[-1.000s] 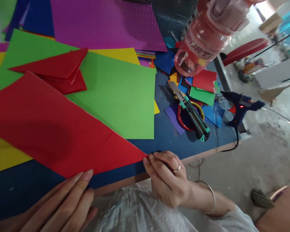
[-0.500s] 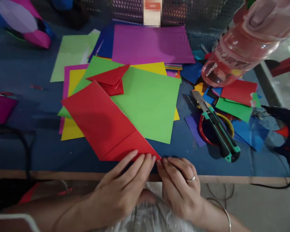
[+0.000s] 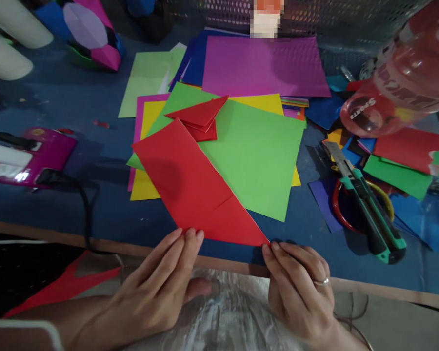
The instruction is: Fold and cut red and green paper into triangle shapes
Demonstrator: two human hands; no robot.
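A folded red paper (image 3: 190, 185) slants across the front of the blue table, over part of a green sheet (image 3: 256, 156). My left hand (image 3: 161, 282) rests its fingertips on the paper's lower left edge, fingers side by side and thumb apart. At the paper's lower right corner, my right hand (image 3: 303, 282), with a ring, has its fingers closed on the tip. A smaller folded red piece (image 3: 205, 117) lies on the green sheet just above the red paper. Yellow paper (image 3: 149, 187) shows beneath the green.
A cutter (image 3: 366, 200) lies across a tape roll (image 3: 338, 209) on the right. Behind are paper scraps (image 3: 406, 146) and a pink bottle (image 3: 391, 92). Purple paper (image 3: 259, 66) lies at the back. A magenta device (image 3: 54, 153) with a black cable is at left.
My left hand has slid left along the paper's lower edge, away from my right hand, which still holds the corner. The view has shifted left, showing more of the magenta device.
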